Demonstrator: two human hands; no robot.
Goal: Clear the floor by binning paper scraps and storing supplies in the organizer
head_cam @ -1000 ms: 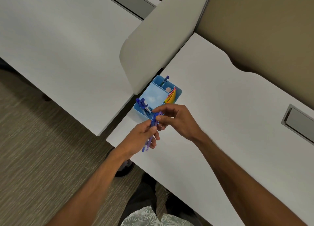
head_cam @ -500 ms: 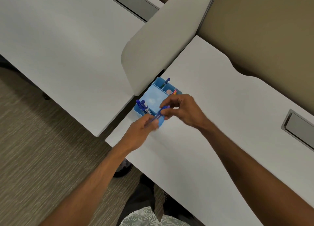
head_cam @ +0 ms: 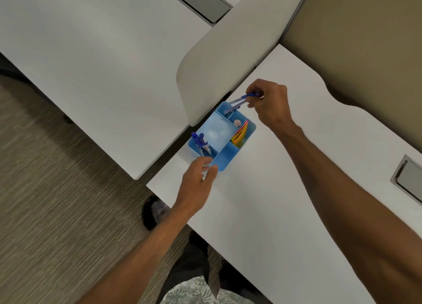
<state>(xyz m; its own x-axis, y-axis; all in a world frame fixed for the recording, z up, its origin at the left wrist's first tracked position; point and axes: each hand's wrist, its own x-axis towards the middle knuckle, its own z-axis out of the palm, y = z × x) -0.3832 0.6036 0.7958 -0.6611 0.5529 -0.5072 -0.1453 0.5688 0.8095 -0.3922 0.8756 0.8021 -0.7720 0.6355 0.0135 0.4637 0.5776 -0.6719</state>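
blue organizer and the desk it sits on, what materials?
Light blue compartmented organizer: looks like moulded plastic, smooth satin, with thin uniform walls and rounded corners. White desk top: probably laminate over board, matte; flat, even colour with a soft sheen, no grain. The core isn't visible.

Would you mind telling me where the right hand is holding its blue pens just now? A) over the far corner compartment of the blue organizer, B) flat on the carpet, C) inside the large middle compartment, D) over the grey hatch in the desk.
A: the right hand pinches the blue pens with their tips angled down over the far corner compartment of the blue organizer, while the left hand rests at its near wall.
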